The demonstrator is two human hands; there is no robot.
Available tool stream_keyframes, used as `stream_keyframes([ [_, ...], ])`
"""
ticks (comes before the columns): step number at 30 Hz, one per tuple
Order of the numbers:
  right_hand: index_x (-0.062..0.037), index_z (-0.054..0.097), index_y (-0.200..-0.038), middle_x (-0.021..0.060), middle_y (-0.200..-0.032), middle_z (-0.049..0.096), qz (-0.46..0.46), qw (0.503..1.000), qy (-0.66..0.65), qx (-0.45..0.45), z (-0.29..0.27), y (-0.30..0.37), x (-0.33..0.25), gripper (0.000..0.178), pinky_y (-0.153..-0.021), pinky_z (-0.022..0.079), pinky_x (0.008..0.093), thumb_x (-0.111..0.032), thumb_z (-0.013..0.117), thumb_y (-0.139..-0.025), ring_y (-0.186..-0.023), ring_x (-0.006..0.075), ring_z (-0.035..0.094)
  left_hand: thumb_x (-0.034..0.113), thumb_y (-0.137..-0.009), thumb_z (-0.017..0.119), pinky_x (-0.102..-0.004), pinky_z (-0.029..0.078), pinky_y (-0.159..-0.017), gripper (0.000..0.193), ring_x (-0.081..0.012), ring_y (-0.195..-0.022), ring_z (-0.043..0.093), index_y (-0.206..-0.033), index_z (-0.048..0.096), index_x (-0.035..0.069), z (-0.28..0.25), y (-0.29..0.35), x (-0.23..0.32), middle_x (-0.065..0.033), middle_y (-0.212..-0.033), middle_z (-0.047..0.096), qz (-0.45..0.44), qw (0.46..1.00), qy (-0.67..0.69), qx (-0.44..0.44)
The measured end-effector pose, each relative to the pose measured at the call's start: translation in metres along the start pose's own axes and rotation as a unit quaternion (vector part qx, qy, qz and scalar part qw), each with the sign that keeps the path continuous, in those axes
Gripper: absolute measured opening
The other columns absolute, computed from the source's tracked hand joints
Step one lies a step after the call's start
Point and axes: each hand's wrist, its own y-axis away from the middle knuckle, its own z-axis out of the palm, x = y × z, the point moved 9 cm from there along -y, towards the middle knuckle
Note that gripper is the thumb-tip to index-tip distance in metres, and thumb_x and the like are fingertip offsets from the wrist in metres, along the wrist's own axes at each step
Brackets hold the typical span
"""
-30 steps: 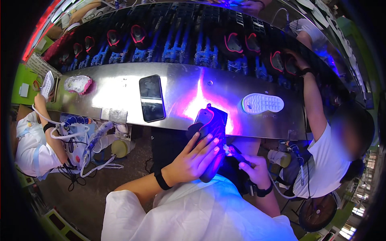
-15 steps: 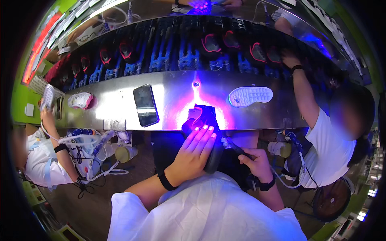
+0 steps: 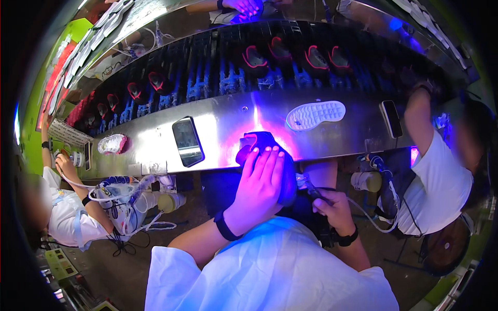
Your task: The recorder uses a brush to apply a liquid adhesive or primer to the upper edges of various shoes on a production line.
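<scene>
Dim scene w/ strong violet-blue glow centred on the steel surface (image 3: pixel 155 140), spilling over the left hand (image 3: pixel 259 186). White glare patches on the metal. Heavy fisheye bend + black vignette at rim; edges soft, faces blurred, floor in shadow.
</scene>
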Motion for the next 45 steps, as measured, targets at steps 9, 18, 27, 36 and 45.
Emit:
stream_keyframes([
  [9, 0.0037, 0.068, -0.124, 0.0014, -0.079, 0.065, -0.017, 0.997, -0.033, 0.062, -0.015, 0.024, -0.009, 0.036, -0.059, 0.041, 0.0224, -0.019, 0.071, -0.097, -0.066, 0.0059, 0.052, 0.034, -0.067, 0.085, -0.0577, 0.027, -0.120, 0.090, -0.0373, -0.129, 0.057, -0.137, 0.049, -0.011, 0.007, -0.040, 0.006, -0.0268, -0.133, 0.059, -0.047, 0.999, -0.018, 0.005],
  [18, 0.0019, 0.071, -0.116, 0.0065, -0.078, 0.063, -0.104, 0.956, 0.219, 0.166, -0.052, 0.001, -0.096, 0.030, -0.064, 0.045, 0.0276, -0.010, 0.077, -0.089, -0.068, 0.0114, 0.055, 0.035, -0.060, 0.089, -0.0554, 0.031, -0.117, 0.088, -0.0362, -0.114, 0.067, -0.129, 0.056, -0.010, -0.002, -0.082, -0.010, -0.0251, -0.118, 0.068, -0.083, 0.993, 0.066, 0.046],
  [27, 0.0025, 0.072, -0.112, 0.0104, -0.081, 0.068, -0.190, 0.917, 0.330, 0.123, -0.055, -0.057, -0.139, 0.029, -0.067, 0.048, 0.0291, -0.008, 0.077, -0.085, -0.071, 0.0176, 0.063, 0.035, -0.060, 0.089, -0.0559, 0.033, -0.117, 0.091, -0.0393, -0.122, 0.061, -0.132, 0.055, -0.009, -0.004, -0.111, -0.053, -0.0264, -0.123, 0.066, -0.078, 0.984, 0.156, 0.045],
  [36, 0.0053, 0.071, -0.115, 0.0052, -0.084, 0.069, -0.155, 0.959, 0.184, 0.150, -0.053, -0.088, -0.093, 0.031, -0.070, 0.049, 0.0261, -0.009, 0.076, -0.088, -0.075, 0.0119, 0.062, 0.013, -0.069, 0.085, -0.0453, 0.050, -0.093, 0.106, -0.0350, -0.106, 0.063, -0.159, 0.030, 0.010, -0.002, -0.103, -0.081, -0.0171, -0.119, 0.062, -0.076, 0.995, 0.029, -0.063],
  [45, 0.0038, 0.071, -0.120, 0.0030, -0.084, 0.069, -0.074, 0.986, 0.132, 0.068, -0.054, -0.086, -0.124, 0.031, -0.068, 0.048, 0.0244, -0.009, 0.073, -0.091, -0.074, 0.0083, 0.060, 0.025, -0.067, 0.087, -0.0447, 0.057, -0.082, 0.108, -0.0348, -0.097, 0.069, -0.160, 0.032, 0.013, -0.001, -0.062, -0.081, -0.0167, -0.107, 0.068, -0.032, 0.977, 0.188, -0.093],
])
